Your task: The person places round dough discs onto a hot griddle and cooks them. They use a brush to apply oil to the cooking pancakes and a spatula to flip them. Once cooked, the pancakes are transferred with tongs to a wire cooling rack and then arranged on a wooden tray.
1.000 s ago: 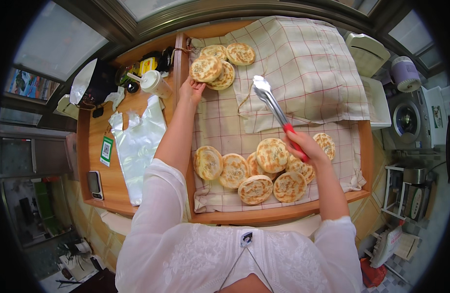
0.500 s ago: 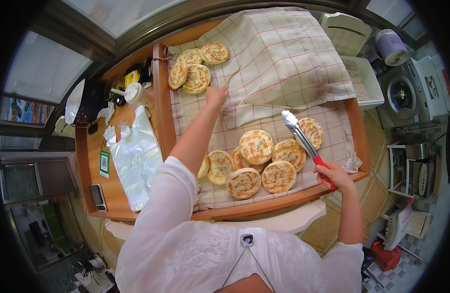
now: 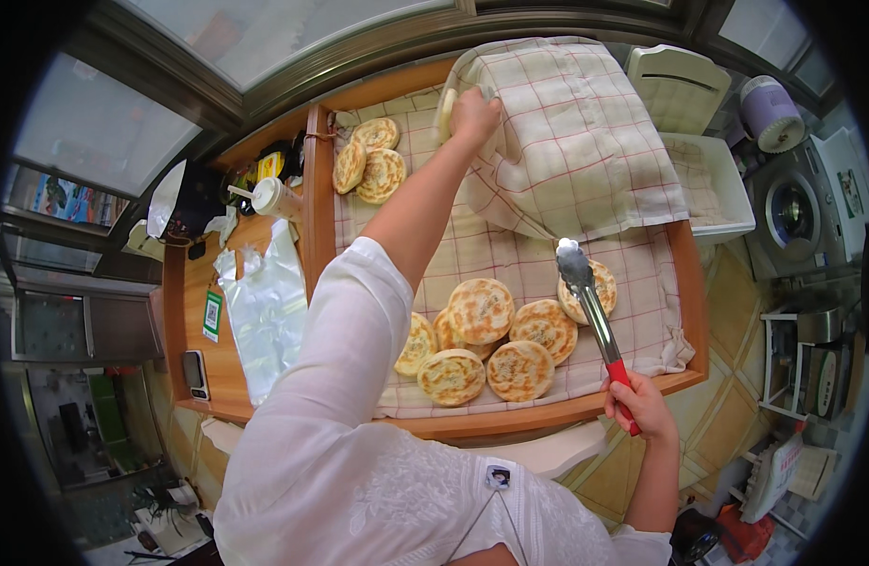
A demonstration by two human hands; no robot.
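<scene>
My left hand (image 3: 476, 116) is closed on the edge of the checked cloth (image 3: 576, 132), which bunches and lifts around it at the far side. Beside that hand a flatbread (image 3: 447, 115) stands nearly edge-on; whether my fingers touch it I cannot tell. My right hand (image 3: 639, 406) grips the red handle of metal tongs (image 3: 595, 307). Their tips lie over a browned flatbread (image 3: 600, 290) and hold nothing. Several round flatbreads (image 3: 482, 311) overlap near the front, and another group (image 3: 380, 176) rests at the far left on the cloth lining.
A wooden rim (image 3: 529, 415) surrounds the cloth-lined tray. On its left are clear plastic bags (image 3: 265, 302), a lidded cup with a straw (image 3: 276, 200) and a phone-like device (image 3: 196, 375). A white bin (image 3: 722, 198) and a washing machine (image 3: 793, 208) stand at the right.
My left hand has moved away and to the right, folding the cloth's edge back. The flatbread nearest it has shifted and tipped up. The tongs stay over the same flatbread.
</scene>
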